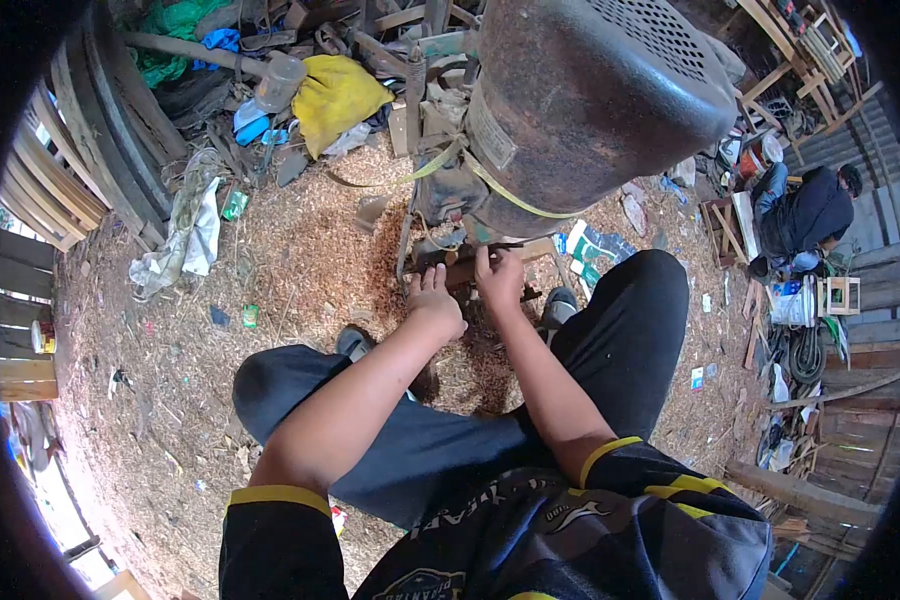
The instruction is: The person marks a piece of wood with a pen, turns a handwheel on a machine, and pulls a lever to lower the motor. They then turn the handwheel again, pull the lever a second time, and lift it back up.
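Both the left hand [433, 300], laid flat, and the right hand [501, 280], curled with its hold unclear, were held apart at the dark block [460, 273] near the rusty drum [600, 120], positioning seemingly being done, steady pressure next needed

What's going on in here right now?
The camera wearer's left hand reaches palm down, fingers forward, to the near end of a large rusty machine. The right hand is curled at a thin dark part; its exact grip is hidden. Wood shavings litter the floor.
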A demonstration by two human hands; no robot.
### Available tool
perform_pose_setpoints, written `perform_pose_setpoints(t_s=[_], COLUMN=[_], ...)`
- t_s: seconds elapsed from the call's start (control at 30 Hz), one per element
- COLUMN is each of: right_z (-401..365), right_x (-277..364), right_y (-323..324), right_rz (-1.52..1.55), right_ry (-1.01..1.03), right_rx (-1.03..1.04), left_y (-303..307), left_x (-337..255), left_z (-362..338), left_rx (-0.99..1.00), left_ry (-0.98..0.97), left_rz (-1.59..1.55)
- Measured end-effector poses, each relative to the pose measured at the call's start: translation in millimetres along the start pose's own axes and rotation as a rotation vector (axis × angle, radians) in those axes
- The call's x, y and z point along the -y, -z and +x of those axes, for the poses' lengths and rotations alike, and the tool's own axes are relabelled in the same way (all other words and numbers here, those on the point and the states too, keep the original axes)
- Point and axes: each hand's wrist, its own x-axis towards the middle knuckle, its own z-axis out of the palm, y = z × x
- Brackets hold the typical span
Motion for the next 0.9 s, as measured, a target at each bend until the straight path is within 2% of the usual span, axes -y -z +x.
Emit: perform_pose_setpoints(t_s=[0.07,0.13,0.17,0.27,0.3,0.4,0.43,0.53,0.57,0.67,0.7,0.83,0.9], right_z=[4,11,12,0,1,12,14,5,7,12,13,6,13], right_x=[0,-2,-2,-12,-12,-22,-22,-19,-22,-16,-8,-15,-16], right_y=[-2,4,6,-9,-12,-5,-6,-12,-19,-5,2,-11,-9], right_rz=[0.208,0.193,0.242,0.104,0.106,0.092,0.261,0.173,0.253,0.231,0.315,0.172,0.28], right_ry=[-0.045,-0.108,-0.17,-0.018,0.115,-0.133,-0.167,-0.057,0.025,-0.124,-0.251,-0.011,-0.087], right_rx=[-0.081,-0.171,-0.125,0.002,-0.091,-0.036,-0.069,-0.018,0.006,-0.038,-0.02,0.003,-0.047], left_y=[2,3,1,2,2,-1,1,-2,-3,-5,-4,-2,-3], left_x=[2,2,1,-1,-2,-1,-1,-2,-3,-2,-1,-4,-3], left_z=[-1,0,0,-1,1,4,4,6,8,9,7,6,6], left_rx=[0.015,0.034,0.004,0.011,-0.001,-0.002,0.015,0.033,0.032,0.022,0.024,0.022,0.001], left_ry=[-0.008,-0.008,0.006,0.001,0.001,0.007,0.008,0.011,0.014,0.011,0.011,0.008,0.006], left_rz=[0.001,0.004,-0.017,-0.009,-0.007,0.008,0.017,0.03,0.033,0.037,0.039,0.053,0.062])
